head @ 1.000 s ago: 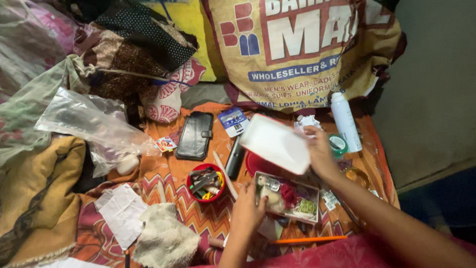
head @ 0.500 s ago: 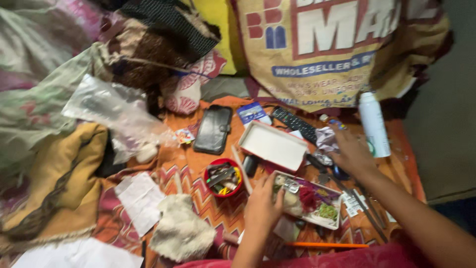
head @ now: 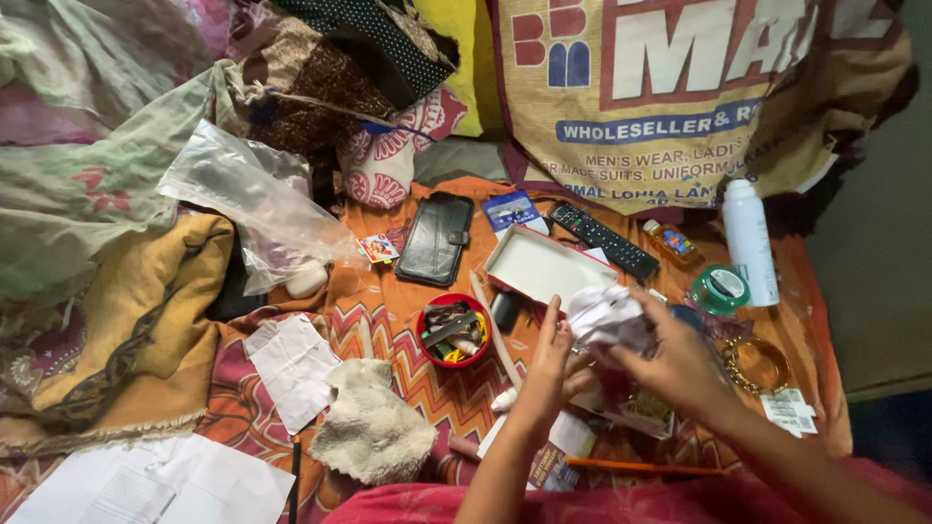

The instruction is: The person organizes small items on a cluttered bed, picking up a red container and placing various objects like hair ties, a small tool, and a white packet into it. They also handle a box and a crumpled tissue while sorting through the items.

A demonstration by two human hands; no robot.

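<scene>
Nearest the camera, low in the head view, both forearms reach up over a zigzag-patterned orange cloth (head: 388, 320). Between the hands sits a crumpled white paper wad (head: 604, 318): the right hand (head: 680, 367) has its grip closed around the wad's right and lower side, fingers curled onto it, while the left hand (head: 547, 369) stands just left of it with fingers extended upward, their tips touching the wad's edge, so its grip is open rather than clasped. The wad is raised above a shallow tray of small oddments (head: 649, 411), which is mostly hidden beneath the hands.

Just left of the left hand lies a fluffy cream cloth (head: 374, 427), and below the wrists an orange pencil (head: 646, 468). A little farther off, a small red bowl (head: 453, 330) packed with clips and bits stands near the left fingertips. Beyond the wad rests an open white box lid (head: 539, 267), touching nothing held. To its right lie a black remote (head: 604, 240), a green tape roll (head: 719, 288) and an upright white spray can (head: 750, 241); a black wallet (head: 437, 239) lies to the lid's left. Farthest back leans a large printed sack (head: 680, 97), with a clear plastic bag (head: 252, 199) off to the left.
</scene>
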